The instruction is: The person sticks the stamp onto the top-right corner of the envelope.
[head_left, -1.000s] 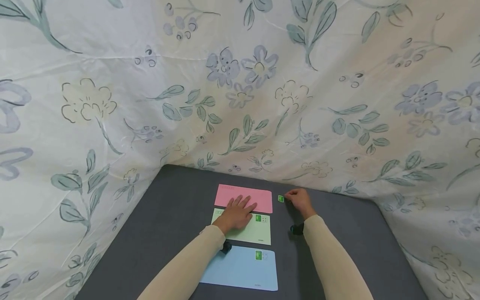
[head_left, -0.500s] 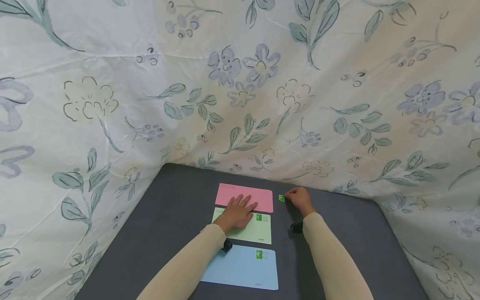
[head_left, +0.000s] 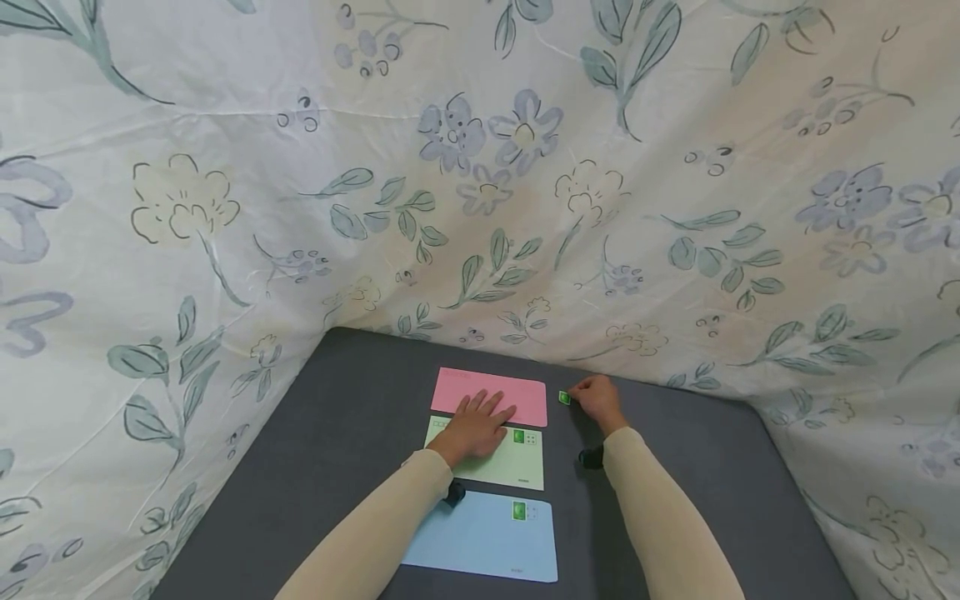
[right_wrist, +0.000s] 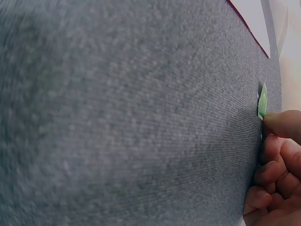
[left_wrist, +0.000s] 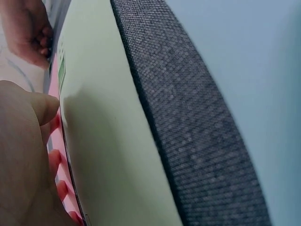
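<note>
My left hand [head_left: 476, 427] lies with its fingers spread over the pink envelope [head_left: 525, 397], its palm above the light green envelope [head_left: 517, 471]. Just past the pink envelope's right edge, my right hand [head_left: 597, 400] pinches a small green postage stamp [head_left: 564, 398] by one edge. Close up in the right wrist view, thumb and finger grip the end of that stamp [right_wrist: 263, 101], and the other fingers are curled in. A similar stamp [head_left: 519, 437] sits at the upper right of the green envelope, beside a printed box.
Nearest me is a light blue envelope [head_left: 495, 542] with its own green stamp [head_left: 519, 510], partly under the left forearm. All lie on a dark grey table [head_left: 337, 433]. A floral curtain [head_left: 480, 183] hangs behind and at both sides.
Almost nothing differs. The stamp stays pinched at the same place, and the left hand keeps its position; the whole view has shifted slightly.
</note>
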The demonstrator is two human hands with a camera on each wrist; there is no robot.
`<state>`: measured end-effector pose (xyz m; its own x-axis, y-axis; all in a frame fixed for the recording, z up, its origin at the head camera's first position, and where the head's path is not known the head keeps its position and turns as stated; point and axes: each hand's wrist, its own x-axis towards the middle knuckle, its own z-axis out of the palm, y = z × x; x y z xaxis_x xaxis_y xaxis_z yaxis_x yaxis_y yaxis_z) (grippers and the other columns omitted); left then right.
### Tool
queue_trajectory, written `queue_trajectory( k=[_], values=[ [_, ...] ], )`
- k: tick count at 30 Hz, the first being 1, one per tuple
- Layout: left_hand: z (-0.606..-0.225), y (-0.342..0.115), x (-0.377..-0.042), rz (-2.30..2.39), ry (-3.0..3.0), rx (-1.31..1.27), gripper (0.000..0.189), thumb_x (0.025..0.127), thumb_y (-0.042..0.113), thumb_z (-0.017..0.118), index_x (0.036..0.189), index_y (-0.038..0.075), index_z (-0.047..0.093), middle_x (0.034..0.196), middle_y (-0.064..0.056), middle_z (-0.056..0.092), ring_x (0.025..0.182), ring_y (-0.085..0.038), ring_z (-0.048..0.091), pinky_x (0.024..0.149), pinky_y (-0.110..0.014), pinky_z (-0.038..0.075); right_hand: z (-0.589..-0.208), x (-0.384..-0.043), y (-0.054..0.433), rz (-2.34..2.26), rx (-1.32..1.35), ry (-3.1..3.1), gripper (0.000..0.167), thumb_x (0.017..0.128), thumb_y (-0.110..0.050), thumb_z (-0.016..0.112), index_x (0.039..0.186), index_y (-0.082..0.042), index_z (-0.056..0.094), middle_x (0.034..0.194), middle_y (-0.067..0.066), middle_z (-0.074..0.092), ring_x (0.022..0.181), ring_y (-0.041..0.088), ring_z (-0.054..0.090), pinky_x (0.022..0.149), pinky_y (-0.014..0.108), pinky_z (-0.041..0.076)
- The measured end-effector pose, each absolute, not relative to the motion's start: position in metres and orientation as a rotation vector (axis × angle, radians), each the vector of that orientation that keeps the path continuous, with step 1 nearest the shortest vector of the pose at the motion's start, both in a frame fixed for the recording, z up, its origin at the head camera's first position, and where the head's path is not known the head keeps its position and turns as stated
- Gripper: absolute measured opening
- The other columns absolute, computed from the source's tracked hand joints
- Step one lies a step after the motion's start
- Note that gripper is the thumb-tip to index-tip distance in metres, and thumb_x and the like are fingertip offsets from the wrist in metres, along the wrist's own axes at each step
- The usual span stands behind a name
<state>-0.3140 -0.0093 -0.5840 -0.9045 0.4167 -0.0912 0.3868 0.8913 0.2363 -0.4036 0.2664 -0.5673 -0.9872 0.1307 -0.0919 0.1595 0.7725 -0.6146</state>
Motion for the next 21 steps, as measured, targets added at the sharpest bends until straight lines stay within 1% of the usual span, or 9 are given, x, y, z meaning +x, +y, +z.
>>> queue_trajectory(
  k=[4, 9, 18, 21],
  values=[
    [-0.5822, -0.0102, -0.3134, 0.318, 2.912, 0.628, 0.057, 0.116, 0.044, 0.041, 0.171, 0.033, 0.036, 0.18, 0.0, 0.02, 0.166, -0.032, 0.014, 0.132, -0.056, 0.011, -0.5665, -0.4029, 0.2644, -1.028, 0.247, 2.907, 0.019, 0.102, -0.013, 0.072, 0.103, 0.005, 0.08, 0.095, 0.013, 0.074, 0.084, 0.026, 0.062, 0.073, 0.039, 0.052],
    [-0.5791, -0.0104, -0.3114, 0.318, 2.901, 0.628, 0.056, 0.116, 0.043, 0.042, 0.171, 0.032, 0.037, 0.18, -0.001, 0.021, 0.166, -0.032, 0.014, 0.132, -0.055, 0.011, -0.5676, -0.4017, 0.2644, -1.033, 0.253, 2.903, 0.019, 0.102, -0.012, 0.071, 0.103, 0.005, 0.078, 0.097, 0.014, 0.073, 0.086, 0.027, 0.062, 0.076, 0.041, 0.052],
    [-0.576, -0.0112, -0.3095, 0.324, 2.903, 0.636, 0.057, 0.116, 0.044, 0.042, 0.171, 0.031, 0.037, 0.18, -0.002, 0.022, 0.165, -0.033, 0.015, 0.132, -0.056, 0.012, -0.5711, -0.4049, 0.2696, -1.072, 0.24, 2.901, 0.02, 0.102, -0.015, 0.073, 0.1, 0.004, 0.08, 0.098, 0.014, 0.074, 0.086, 0.026, 0.061, 0.074, 0.039, 0.05],
    [-0.5769, -0.0113, -0.3095, 0.324, 2.906, 0.638, 0.057, 0.116, 0.044, 0.043, 0.171, 0.032, 0.037, 0.18, -0.002, 0.022, 0.166, -0.033, 0.015, 0.132, -0.056, 0.012, -0.5724, -0.406, 0.2703, -1.073, 0.263, 2.9, 0.02, 0.101, -0.016, 0.075, 0.101, 0.003, 0.08, 0.101, 0.013, 0.075, 0.088, 0.026, 0.061, 0.076, 0.039, 0.05]
  ],
)
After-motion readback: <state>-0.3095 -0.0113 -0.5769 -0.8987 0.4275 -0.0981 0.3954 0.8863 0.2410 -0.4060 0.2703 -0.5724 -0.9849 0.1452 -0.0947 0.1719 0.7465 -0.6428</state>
